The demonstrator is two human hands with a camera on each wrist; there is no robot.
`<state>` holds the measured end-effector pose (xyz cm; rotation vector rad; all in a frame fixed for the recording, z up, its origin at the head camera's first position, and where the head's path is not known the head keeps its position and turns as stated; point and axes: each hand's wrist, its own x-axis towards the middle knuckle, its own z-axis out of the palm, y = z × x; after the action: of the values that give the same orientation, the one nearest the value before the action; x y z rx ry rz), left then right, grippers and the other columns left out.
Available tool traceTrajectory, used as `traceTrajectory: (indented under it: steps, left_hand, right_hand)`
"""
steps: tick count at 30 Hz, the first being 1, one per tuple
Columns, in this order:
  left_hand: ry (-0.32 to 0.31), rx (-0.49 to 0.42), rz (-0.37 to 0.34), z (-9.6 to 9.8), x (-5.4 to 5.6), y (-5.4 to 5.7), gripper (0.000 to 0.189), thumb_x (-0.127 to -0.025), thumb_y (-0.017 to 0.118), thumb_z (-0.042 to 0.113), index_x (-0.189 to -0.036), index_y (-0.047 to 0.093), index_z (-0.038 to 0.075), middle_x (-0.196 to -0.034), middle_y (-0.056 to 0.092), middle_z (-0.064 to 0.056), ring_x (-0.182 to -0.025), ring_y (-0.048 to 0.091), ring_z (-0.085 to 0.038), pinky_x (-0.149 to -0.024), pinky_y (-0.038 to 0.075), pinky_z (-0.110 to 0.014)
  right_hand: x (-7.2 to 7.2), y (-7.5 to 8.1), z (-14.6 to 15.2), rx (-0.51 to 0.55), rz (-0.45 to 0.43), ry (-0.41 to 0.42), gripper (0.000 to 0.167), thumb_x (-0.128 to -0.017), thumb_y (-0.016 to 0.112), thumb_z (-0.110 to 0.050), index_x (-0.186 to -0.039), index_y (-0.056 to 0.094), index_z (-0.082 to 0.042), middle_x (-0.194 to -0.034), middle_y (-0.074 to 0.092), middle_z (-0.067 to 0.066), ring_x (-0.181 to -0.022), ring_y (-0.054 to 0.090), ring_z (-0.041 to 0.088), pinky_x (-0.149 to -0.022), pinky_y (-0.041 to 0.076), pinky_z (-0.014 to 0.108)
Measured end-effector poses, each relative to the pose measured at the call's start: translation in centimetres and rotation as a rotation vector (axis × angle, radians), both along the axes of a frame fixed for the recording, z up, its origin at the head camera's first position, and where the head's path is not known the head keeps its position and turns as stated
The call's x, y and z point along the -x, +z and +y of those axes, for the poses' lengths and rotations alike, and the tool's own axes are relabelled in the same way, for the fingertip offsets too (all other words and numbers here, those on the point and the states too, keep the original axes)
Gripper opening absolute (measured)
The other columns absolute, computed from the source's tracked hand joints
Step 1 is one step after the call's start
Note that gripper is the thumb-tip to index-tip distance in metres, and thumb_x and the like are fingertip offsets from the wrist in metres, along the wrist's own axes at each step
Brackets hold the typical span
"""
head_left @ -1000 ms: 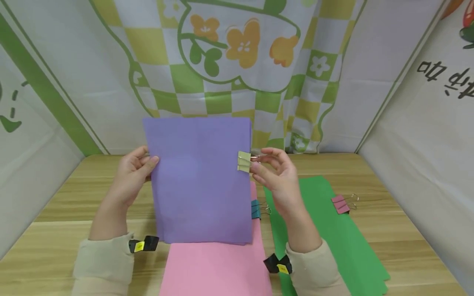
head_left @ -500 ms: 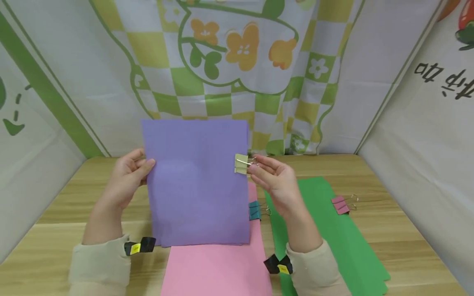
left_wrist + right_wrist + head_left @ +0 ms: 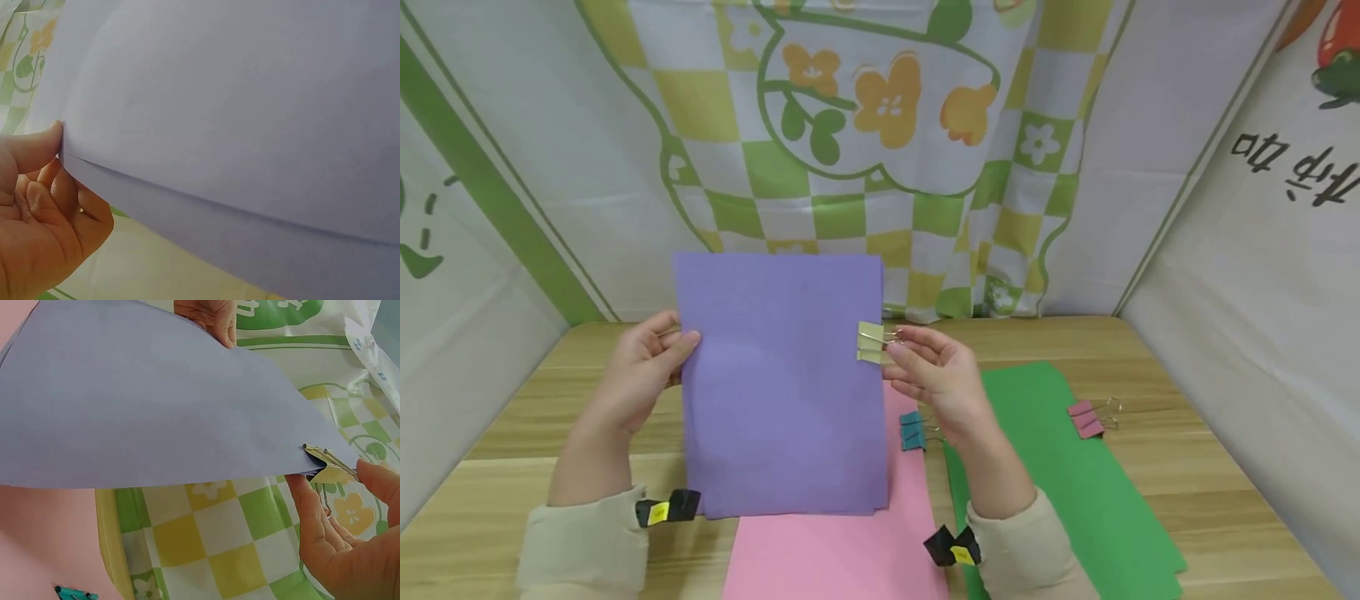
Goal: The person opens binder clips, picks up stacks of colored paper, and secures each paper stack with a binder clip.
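A stack of purple paper [image 3: 782, 400] is held up, tilted, above the table. My left hand [image 3: 643, 367] pinches its left edge between thumb and fingers; the left wrist view shows the thumb on the near face and two layers of sheet [image 3: 219, 125] slightly offset. On the right edge sits a pale yellow binder clip [image 3: 870, 342], biting the paper. My right hand [image 3: 940, 375] holds this clip by its wire handles, the thumb on the near handle. In the right wrist view, the clip [image 3: 331, 467] grips the sheets' edge.
Below the purple stack lies pink paper [image 3: 835, 558] with a teal binder clip [image 3: 912, 432] on its right edge. Farther right, green paper [image 3: 1067, 467] bears a pink binder clip [image 3: 1086, 419]. A checkered curtain [image 3: 842, 200] hangs behind the wooden table [image 3: 1195, 450].
Both hands have shifted left and slightly down in the head view, carrying the purple stack and yellow clip along. More of the teal clip shows now. The right fingers have closed nearer the clip's handles.
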<state>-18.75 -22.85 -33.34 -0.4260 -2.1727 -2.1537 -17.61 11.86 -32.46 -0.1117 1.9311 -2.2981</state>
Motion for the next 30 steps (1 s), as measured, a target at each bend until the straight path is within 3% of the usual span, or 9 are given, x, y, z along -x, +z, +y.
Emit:
traceTrajectory:
  steps: [14,23,30]
  left_hand:
    - [-0.01,0.055,-0.083,-1.2,0.8,-1.3,0.011,-0.102,0.056,0.015,-0.107,0.062,0.021,-0.087,0.075,0.011,-0.071,0.068,-0.003,-0.064,0.057,-0.019]
    - [-0.012,0.132,-0.107,-2.5,1.0,-1.9,0.01,-0.103,0.054,0.016,-0.106,0.062,0.023,-0.088,0.074,0.013,-0.073,0.068,-0.003,-0.065,0.057,-0.02]
    - [-0.01,0.198,-0.149,-3.7,1.4,-2.4,0.018,-0.104,0.052,0.015,-0.107,0.06,0.031,-0.091,0.073,0.018,-0.077,0.068,-0.002,-0.066,0.058,-0.021]
  right_hand:
    - [1.0,-1.8,-0.7,-0.06,-0.04,0.032,0.046,-0.096,0.065,-0.014,-0.137,0.051,0.002,-0.129,0.063,0.021,-0.075,0.072,0.012,-0.071,0.059,0.024]
    - [1.3,-3.0,-1.4,-0.092,-0.066,0.062,0.045,-0.095,0.068,-0.019,-0.134,0.054,-0.002,-0.128,0.064,0.017,-0.079,0.074,0.013,-0.08,0.06,0.03]
    - [1.8,-4.1,-2.5,-0.098,-0.099,0.097,0.049,-0.095,0.068,-0.022,-0.136,0.053,0.0,-0.128,0.064,0.02,-0.085,0.075,0.018,-0.085,0.06,0.033]
